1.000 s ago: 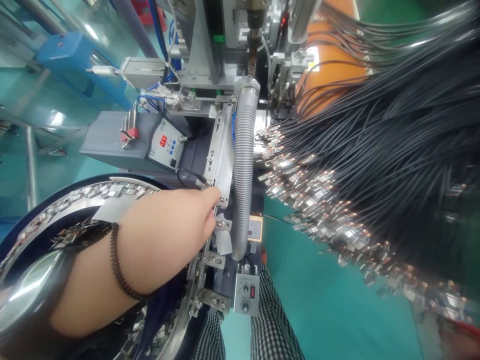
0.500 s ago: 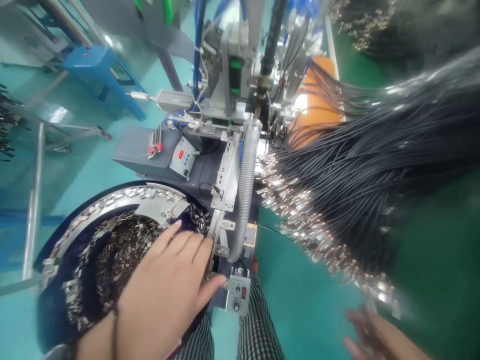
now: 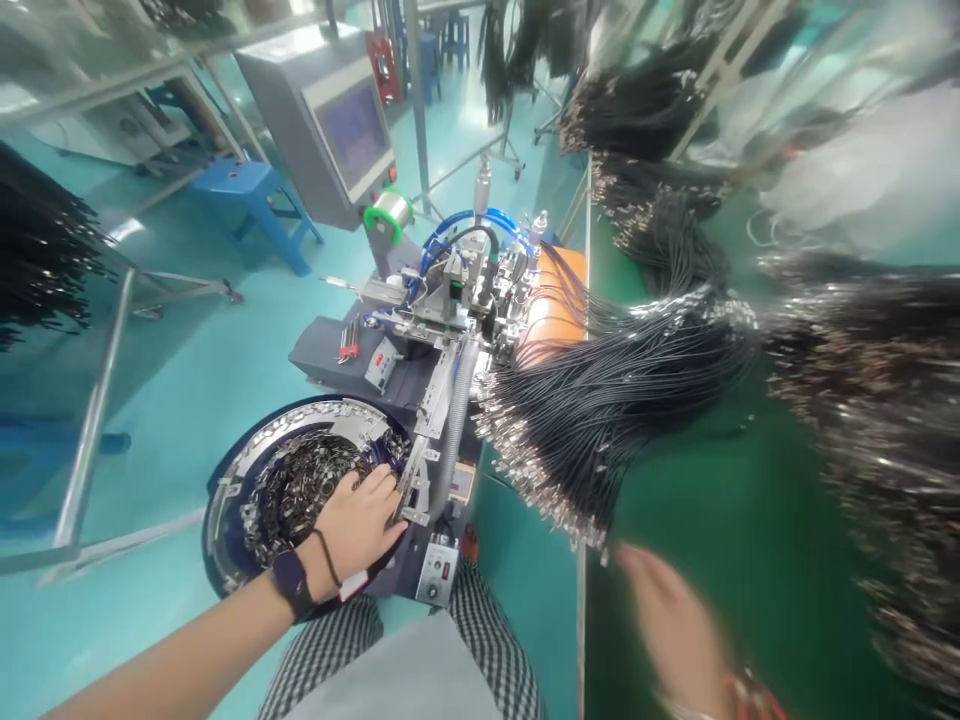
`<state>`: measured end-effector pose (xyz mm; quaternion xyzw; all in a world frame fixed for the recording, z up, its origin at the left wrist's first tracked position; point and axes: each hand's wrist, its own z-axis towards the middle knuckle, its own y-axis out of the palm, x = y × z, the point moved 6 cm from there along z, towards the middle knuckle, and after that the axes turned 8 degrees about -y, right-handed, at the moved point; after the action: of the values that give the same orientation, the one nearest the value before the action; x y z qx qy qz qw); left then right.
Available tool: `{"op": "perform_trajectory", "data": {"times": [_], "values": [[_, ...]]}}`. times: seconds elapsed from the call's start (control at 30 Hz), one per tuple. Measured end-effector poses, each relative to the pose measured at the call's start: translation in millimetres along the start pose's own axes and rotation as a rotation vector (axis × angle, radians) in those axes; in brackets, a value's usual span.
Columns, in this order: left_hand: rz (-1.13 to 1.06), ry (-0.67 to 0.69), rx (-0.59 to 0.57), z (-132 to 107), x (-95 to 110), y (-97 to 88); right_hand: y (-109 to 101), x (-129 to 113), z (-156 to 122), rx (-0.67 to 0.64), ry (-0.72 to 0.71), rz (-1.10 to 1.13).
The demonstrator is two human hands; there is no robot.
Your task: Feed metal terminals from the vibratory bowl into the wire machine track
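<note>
My left hand [image 3: 358, 528] lies with its fingers stretched out over the right edge of a round, dark blue feeder bowl [image 3: 213, 522], close to the metal feed rail [image 3: 420, 470]. Small metal connectors [image 3: 304, 480] fill the bowl. Nothing shows in that hand, though its palm is hidden. My right hand [image 3: 671, 625] is blurred above the green table, just below the near end of a bundle of black cables [image 3: 592, 390]. Silvery connector tips [image 3: 525, 470] line the bundle's left side. The right fingers are too smeared to show whether they touch or hold anything.
Ahead stands a machine [image 3: 457, 300] with a grey hose [image 3: 454, 430] and a control box [image 3: 437, 572]. A monitor [image 3: 352, 135], wire spool [image 3: 388, 215] and blue stool [image 3: 251, 195] are behind. More cable bundles [image 3: 885, 400] lie on the green table [image 3: 720, 520].
The view has tilted up and back, bringing the monitor and more of the table into sight. My left hand stays by the bowl and rail. My right hand has come up beside the cable bundle's end.
</note>
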<state>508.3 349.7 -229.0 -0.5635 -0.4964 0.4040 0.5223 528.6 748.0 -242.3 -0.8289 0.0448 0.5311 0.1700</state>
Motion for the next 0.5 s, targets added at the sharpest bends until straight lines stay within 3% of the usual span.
{"op": "perform_trajectory", "data": {"times": [0.07, 0.13, 0.17, 0.23, 0.33, 0.43, 0.5], "values": [[0.005, 0.018, -0.004, -2.0, -1.4, 0.2, 113.2, -0.4, 1.5, -0.26, -0.043, -0.011], [0.015, 0.038, -0.017, -3.5, -2.4, -0.2, 214.6, 9.6, 5.9, -0.379, 0.084, 0.282], [0.02, 0.048, -0.025, -4.2, -2.6, -0.5, 254.1, 18.1, 9.0, -0.375, 0.208, 0.434], [0.023, 0.062, -0.034, -5.6, -3.3, -1.4, 308.6, 27.4, 15.9, -0.381, 0.288, 0.586], [0.023, 0.064, -0.043, -8.3, -6.2, -1.9, 339.7, 26.5, 19.8, -0.453, 0.203, 0.656], [0.03, 0.054, -0.042, -11.0, -9.9, -1.5, 339.9, 16.4, 19.4, -0.492, 0.022, 0.424], [0.027, 0.053, -0.036, -12.1, -10.6, -0.4, 338.9, 12.4, 19.8, -0.471, -0.011, 0.264]]}}
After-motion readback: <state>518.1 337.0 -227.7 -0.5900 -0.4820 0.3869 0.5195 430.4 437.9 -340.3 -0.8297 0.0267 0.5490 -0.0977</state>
